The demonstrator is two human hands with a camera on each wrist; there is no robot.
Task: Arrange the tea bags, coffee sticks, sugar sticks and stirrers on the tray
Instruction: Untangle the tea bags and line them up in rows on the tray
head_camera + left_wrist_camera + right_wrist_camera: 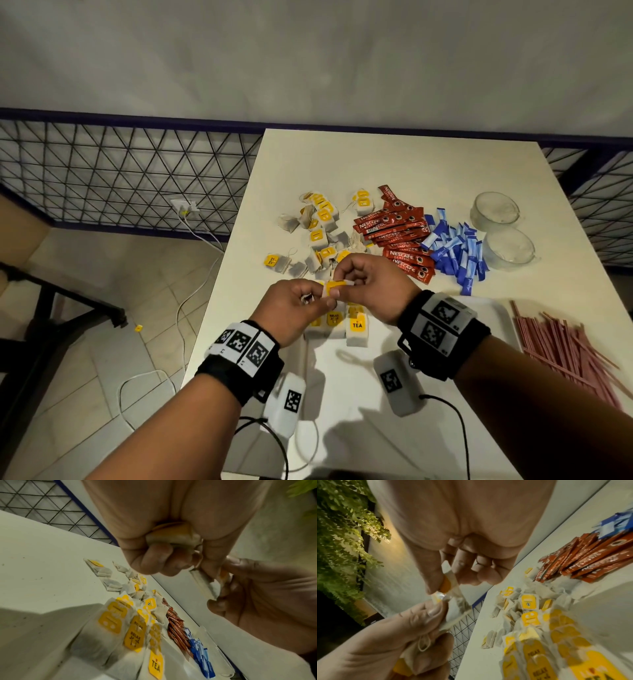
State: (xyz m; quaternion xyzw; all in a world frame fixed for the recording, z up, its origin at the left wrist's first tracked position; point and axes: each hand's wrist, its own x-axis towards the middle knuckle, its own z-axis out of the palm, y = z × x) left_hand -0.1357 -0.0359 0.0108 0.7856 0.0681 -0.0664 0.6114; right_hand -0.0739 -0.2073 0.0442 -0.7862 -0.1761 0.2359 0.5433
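Observation:
Both hands meet over the tray's far edge and pinch one tea bag (337, 287) with a yellow tag between them. My left hand (325, 298) also holds a second tea bag (171, 534) curled in its palm. My right hand (349, 279) pinches the shared tea bag (453, 601) from the right. Below the hands, a few tea bags (356, 329) lie in a row on the white tray (486, 315). Behind lie loose tea bags (318, 233), red coffee sticks (397, 236) and blue sugar sticks (455, 250). Pink stirrers (561, 346) lie right of the tray.
Two clear glass cups (495, 209) (510, 248) stand at the table's right, behind the stirrers. The table's left edge (219, 301) drops to a tiled floor with white cables (191, 301). A wire mesh fence (120, 171) runs behind.

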